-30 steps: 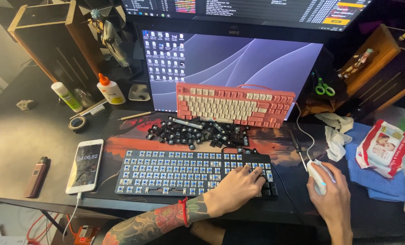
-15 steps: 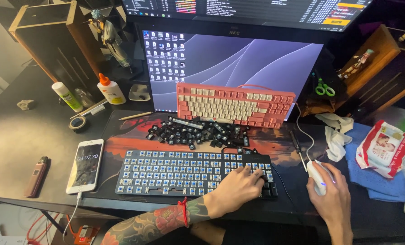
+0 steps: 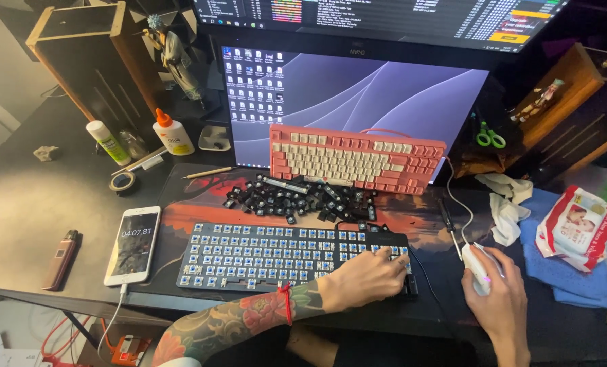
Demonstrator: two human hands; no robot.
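Note:
A black keyboard [image 3: 262, 251] with its keycaps off, blue switches showing, lies on the desk mat in front of me. My left hand [image 3: 364, 278] rests on its right end, fingers spread over the switches. My right hand [image 3: 497, 299] holds a white mouse [image 3: 476, 266] to the right of the keyboard. A pile of loose black keycaps [image 3: 296, 198] lies behind the black keyboard. A pink and cream keyboard [image 3: 356, 158] leans against the monitor [image 3: 358, 102].
A white phone [image 3: 133, 245] lies left of the keyboard, with a brown lighter-like device [image 3: 61, 258] further left. Glue bottles [image 3: 172, 133], a tape roll [image 3: 121, 182] and a wooden box [image 3: 89, 61] stand at the back left. Crumpled tissues [image 3: 504, 204], a wipes pack [image 3: 575, 228] and a blue cloth [image 3: 561, 278] lie right.

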